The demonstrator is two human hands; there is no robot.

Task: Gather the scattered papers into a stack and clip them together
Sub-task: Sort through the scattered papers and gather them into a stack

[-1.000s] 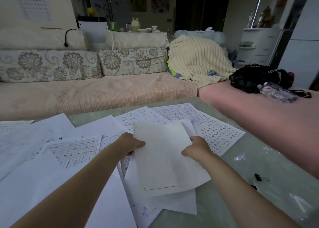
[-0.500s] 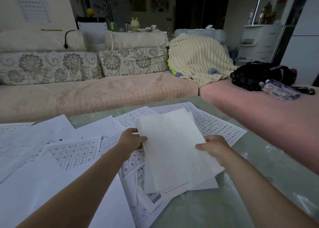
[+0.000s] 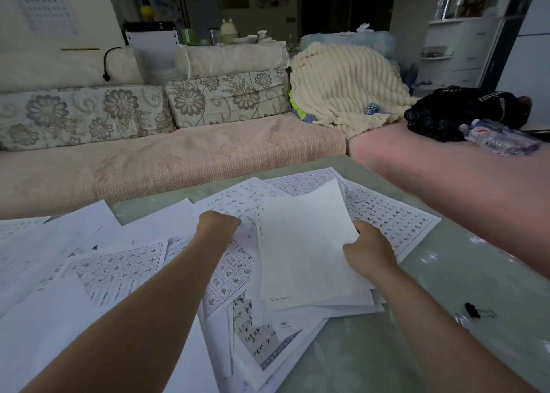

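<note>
Broadly, a long sofa [image 3: 178,160] under a pinkish-beige quilted cover filled the far side, with a ribbed cream blanket [image 3: 342,83] heaped at its corner. Nearer lay a pale green glass-topped table [image 3: 416,348]. Loose white sheets [image 3: 119,267], some blank and some printed with grids of characters, were strewn overlapping across the table's left and middle. A small stack of blank white paper [image 3: 300,253] lay on top of those sheets near the table's centre, with its far end tilted up. The right hand [image 3: 369,251] held this stack at its right edge, thumb on top and fingers clamped on the paper. The left hand [image 3: 218,224] rested curled on the printed sheets just left of the stack, apart from it; its fingers were hidden behind the knuckles, so I could not tell whether they gripped a sheet. A black binder clip [image 3: 471,310] sat on bare table to the right, well apart from the papers.
</note>
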